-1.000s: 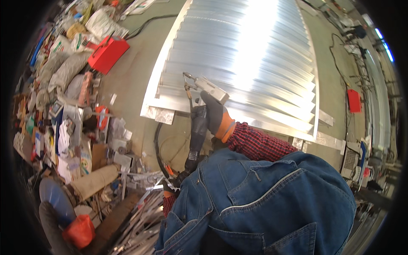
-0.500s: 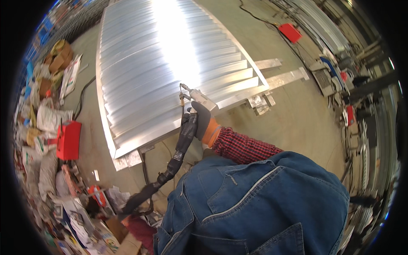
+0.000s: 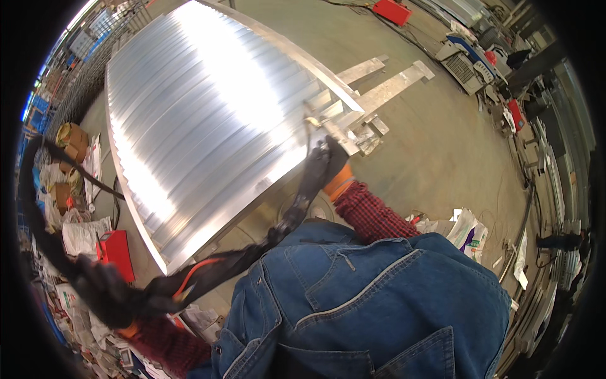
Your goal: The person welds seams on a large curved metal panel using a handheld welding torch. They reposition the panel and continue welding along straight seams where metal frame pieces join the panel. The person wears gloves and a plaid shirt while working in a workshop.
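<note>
My right hand (image 3: 334, 165), in a dark glove with an orange cuff, is closed round a handheld welding torch (image 3: 341, 139). The torch's thin tip (image 3: 310, 120) points away from me, over the near right corner of a shiny metal slatted panel (image 3: 148, 120). A thick black-wrapped hose (image 3: 237, 262) runs from the torch down to the left. My left hand (image 3: 110, 290), gloved and blurred, grips this hose at the lower left. Beyond that hand the hose loops upward and back toward the panel. An orange strand shows along the hose.
Flat metal bars (image 3: 394, 88) jut out from beneath the panel on the right, beside small metal blocks (image 3: 372, 134). A red box (image 3: 117, 252) stands at the left by piled bags and cartons. Another red box (image 3: 391, 11), cables and a white-blue machine (image 3: 464, 66) lie far right.
The torch and my right hand have moved right toward the panel's corner. My left hand has come into view at the lower left, raising a loop of hose. The whole view has shifted.
</note>
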`<action>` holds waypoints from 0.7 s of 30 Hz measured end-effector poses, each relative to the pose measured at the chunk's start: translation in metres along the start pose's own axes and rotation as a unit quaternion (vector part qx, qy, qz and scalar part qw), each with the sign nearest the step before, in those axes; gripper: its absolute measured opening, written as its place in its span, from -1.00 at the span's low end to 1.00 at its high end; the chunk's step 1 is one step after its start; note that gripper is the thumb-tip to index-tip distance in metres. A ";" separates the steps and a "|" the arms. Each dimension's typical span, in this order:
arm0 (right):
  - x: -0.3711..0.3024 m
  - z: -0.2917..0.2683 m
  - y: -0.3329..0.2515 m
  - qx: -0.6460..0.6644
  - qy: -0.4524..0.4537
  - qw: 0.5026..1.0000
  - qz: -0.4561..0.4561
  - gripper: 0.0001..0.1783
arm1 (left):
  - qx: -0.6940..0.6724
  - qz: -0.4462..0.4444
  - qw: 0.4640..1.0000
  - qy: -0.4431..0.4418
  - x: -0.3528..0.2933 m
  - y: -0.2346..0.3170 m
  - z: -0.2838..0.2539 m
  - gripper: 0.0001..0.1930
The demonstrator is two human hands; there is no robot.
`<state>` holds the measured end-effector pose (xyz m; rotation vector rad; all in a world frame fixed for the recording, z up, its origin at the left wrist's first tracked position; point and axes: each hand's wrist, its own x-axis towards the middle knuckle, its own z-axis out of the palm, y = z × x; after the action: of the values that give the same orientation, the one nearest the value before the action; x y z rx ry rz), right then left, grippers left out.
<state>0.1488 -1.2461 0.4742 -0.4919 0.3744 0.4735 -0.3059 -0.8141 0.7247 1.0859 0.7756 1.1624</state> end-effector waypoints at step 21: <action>-0.002 -0.013 -0.473 -0.343 0.112 0.886 -0.290 -0.61 | 0.051 -0.507 0.803 -0.309 -0.184 -0.419 0.390 -0.63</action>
<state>0.3873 -1.6217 0.6349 -1.3134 0.2524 -0.0612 0.1384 -1.1052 0.4428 0.8415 0.7239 -0.1615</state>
